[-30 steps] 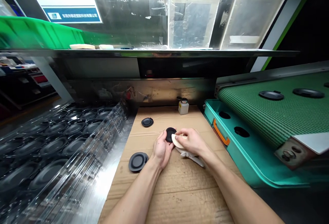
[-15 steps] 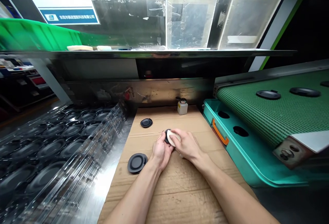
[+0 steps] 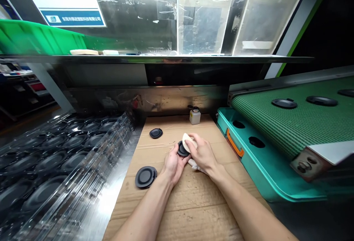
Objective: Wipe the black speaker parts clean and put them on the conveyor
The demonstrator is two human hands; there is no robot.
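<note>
Over cardboard (image 3: 129, 200), a black rubber disc (image 3: 183, 151) is cupped in the left hand (image 3: 173, 166), a white pad (image 3: 187, 142), perhaps sponge, pinched onto it by the right hand (image 3: 203, 155); slippage could drop it.

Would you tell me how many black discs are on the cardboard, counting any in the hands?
3: one black disc lies at the back of the cardboard, another by its left edge, and a third rests in the left hand. Hands may hide more.

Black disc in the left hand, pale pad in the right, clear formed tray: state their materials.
The black disc looks like moulded rubber or matte plastic: dull, no metallic shine. The pale pad looks like soft foam or sponge, matte; cloth remains possible. The clear formed tray looks like thin plastic: glossy, see-through, ridged.
</note>
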